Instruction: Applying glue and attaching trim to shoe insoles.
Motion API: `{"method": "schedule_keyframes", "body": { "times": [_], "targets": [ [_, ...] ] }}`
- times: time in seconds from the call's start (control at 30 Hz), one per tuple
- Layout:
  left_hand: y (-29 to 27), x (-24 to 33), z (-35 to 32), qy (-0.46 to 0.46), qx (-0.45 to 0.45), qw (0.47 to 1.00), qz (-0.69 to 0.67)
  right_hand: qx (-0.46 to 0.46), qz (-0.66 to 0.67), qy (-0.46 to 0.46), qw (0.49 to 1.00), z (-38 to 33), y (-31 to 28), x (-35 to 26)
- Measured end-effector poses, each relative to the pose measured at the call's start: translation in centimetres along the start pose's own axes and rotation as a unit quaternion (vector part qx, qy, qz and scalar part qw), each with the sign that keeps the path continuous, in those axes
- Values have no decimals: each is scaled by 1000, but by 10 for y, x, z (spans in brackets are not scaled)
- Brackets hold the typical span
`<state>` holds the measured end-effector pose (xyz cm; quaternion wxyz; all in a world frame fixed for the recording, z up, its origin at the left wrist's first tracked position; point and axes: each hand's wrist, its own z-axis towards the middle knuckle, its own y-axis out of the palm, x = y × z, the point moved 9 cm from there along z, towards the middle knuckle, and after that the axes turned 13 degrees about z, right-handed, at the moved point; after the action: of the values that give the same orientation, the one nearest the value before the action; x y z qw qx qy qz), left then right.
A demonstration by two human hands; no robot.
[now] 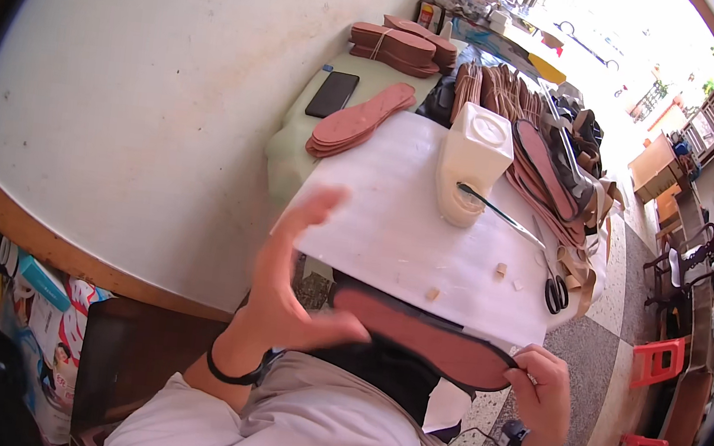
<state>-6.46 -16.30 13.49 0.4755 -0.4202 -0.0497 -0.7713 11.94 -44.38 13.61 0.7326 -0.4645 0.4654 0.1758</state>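
In front of my body is a reddish-brown insole (pixel 423 334) with a black edging strip along its rim. My right hand (pixel 543 389) pinches its right end between thumb and fingers. My left hand (pixel 286 281), slightly blurred, is raised by the insole's left end with thumb and fingers spread wide. Past the insole, a cut-open cream plastic container (pixel 477 153) stands on the white tabletop sheet (pixel 366 215), with a dark-handled brush (pixel 497 212) resting in its opening. Black-handled scissors (pixel 555 289) lie at the sheet's right edge.
A small stack of plain insoles (pixel 359 123) lies beside a black phone (pixel 333 95). Bundled insoles (pixel 393 48) sit farther back. Edged insoles (pixel 546 164) pile up at right. Small tan scraps (pixel 501 270) dot the sheet. A wall (pixel 125 112) borders the left; red stools (pixel 658 363) stand at right.
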Motion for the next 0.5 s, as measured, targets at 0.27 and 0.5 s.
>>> {"method": "schedule_keyframes", "body": {
  "times": [0.27,0.5],
  "targets": [
    [99,22,-53,75,-305,922,225,-111,-83,-61,989,26,0,-21],
    [97,-8,-26,-165,-202,959,110,102,349,-18,932,29,-4,30]
  ]
}}
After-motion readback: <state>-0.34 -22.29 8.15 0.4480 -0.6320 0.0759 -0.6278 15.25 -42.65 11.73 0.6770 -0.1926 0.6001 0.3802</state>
